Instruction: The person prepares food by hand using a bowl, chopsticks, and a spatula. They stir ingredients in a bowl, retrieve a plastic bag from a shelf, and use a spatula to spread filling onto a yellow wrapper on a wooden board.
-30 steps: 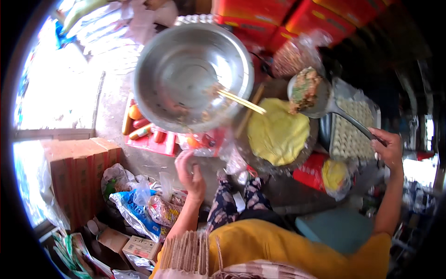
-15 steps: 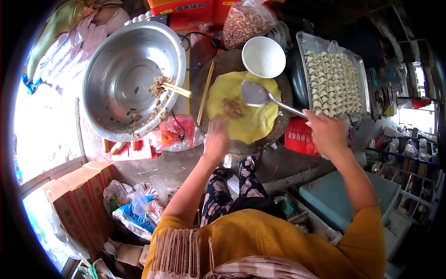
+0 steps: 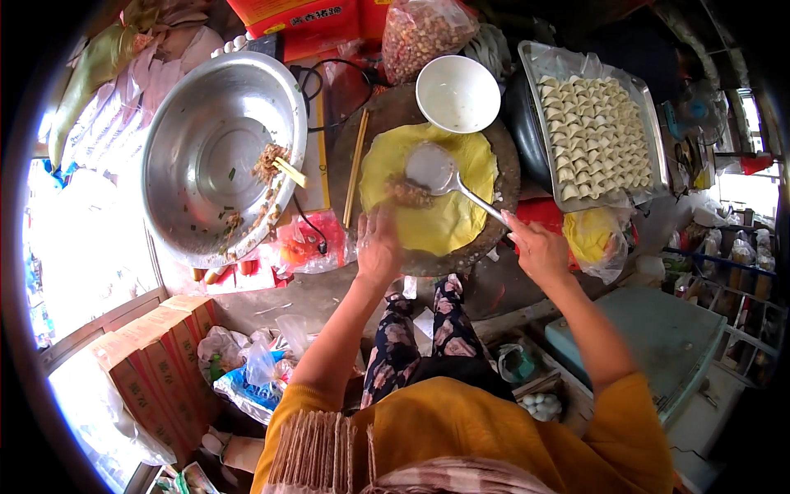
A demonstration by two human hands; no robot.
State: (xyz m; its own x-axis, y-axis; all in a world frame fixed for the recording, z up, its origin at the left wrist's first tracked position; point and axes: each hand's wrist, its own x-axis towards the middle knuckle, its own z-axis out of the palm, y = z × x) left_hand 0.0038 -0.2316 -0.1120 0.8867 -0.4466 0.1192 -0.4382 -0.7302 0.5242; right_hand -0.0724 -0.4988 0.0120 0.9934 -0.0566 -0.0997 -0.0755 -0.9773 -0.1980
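Observation:
My right hand (image 3: 541,249) is closed around the handle of a large metal serving spoon (image 3: 434,170). The spoon's bowl is at the minced meat (image 3: 406,193), a small brownish patch on a thin yellow egg sheet (image 3: 451,224). That sheet lies on a round, dark chopping board (image 3: 504,169). At the sheet's left edge my left hand (image 3: 379,251) has its fingers stretched out, slightly blurred, with nothing seen in them. Along the board's left side rests a pair of chopsticks (image 3: 355,169). A white bowl (image 3: 457,93) stands at the board's far edge.
Left of the board, a wide metal basin (image 3: 185,148) holds leftover minced meat and chopsticks (image 3: 290,172). A metal tray (image 3: 658,169) of folded dumplings (image 3: 594,136) lies at the right. Beyond are a bag of peanuts (image 3: 428,37) and a red box (image 3: 304,25). Cartons (image 3: 156,362) stand lower left.
The spoon has come down and left, from above the sheet to the meat, with my right hand. My left hand stays by the sheet's left edge. The whole view has shifted slightly.

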